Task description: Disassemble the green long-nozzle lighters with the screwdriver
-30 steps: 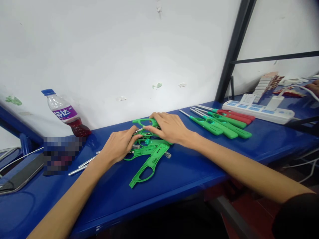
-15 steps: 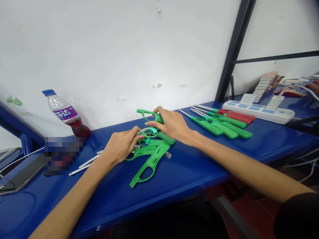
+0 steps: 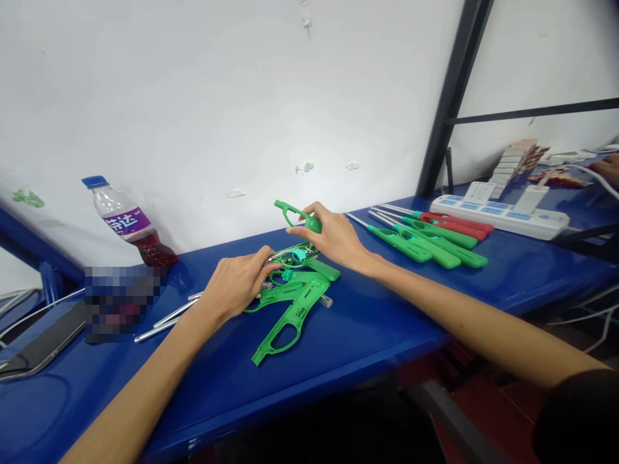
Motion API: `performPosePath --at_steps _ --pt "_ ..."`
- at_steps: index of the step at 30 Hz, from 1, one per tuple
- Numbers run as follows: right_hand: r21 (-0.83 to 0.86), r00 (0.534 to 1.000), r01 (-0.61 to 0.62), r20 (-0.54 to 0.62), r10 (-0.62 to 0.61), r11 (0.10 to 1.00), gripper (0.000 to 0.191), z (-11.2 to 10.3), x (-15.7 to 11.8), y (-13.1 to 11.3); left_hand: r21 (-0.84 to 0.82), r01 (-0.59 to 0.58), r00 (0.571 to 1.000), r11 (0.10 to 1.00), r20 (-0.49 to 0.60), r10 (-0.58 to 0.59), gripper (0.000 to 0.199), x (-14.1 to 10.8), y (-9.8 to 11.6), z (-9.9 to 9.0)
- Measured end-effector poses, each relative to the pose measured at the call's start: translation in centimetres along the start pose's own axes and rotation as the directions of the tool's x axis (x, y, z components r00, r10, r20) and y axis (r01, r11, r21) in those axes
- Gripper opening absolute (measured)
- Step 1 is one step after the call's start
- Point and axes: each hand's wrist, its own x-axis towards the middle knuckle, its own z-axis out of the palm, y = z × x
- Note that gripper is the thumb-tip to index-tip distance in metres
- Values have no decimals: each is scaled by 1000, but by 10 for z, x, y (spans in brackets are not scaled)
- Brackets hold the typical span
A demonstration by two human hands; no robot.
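My right hand (image 3: 333, 236) grips a green plastic casing half (image 3: 312, 223), its narrow end pointing up to the left. Just below it, my left hand (image 3: 239, 278) pinches the metal front of a green lighter body (image 3: 293, 257) with a teal trigger and inner parts showing. Under and beside the hands lie more green casing pieces, among them an open half shell (image 3: 296, 315) with a round finger hole. A small clear part (image 3: 325, 300) sticks out beside that shell. Silver tubes (image 3: 167, 320) rest left of my left hand.
Several green and red lighters (image 3: 425, 240) lie at the right, before a white power strip (image 3: 503, 216). A bottle of dark red drink (image 3: 130, 221) leans at the wall. A dark phone (image 3: 46, 339) lies far left. A person's hand (image 3: 608, 169) shows at the right edge.
My right hand has lifted the green casing half slightly up and to the right, off the lighter body. The inner parts show more. My left hand has barely moved.
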Motion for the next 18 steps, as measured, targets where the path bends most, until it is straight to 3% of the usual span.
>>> performPosePath --at_steps 7,18 --pt "162 993 -118 19 116 980 45 -1 2 1 -9 5 1000 1000 11 -5 42 0 1 -1" --pt "449 961 -273 94 259 851 51 -2 13 13 0 -24 1000 1000 2 24 45 0 1 1"
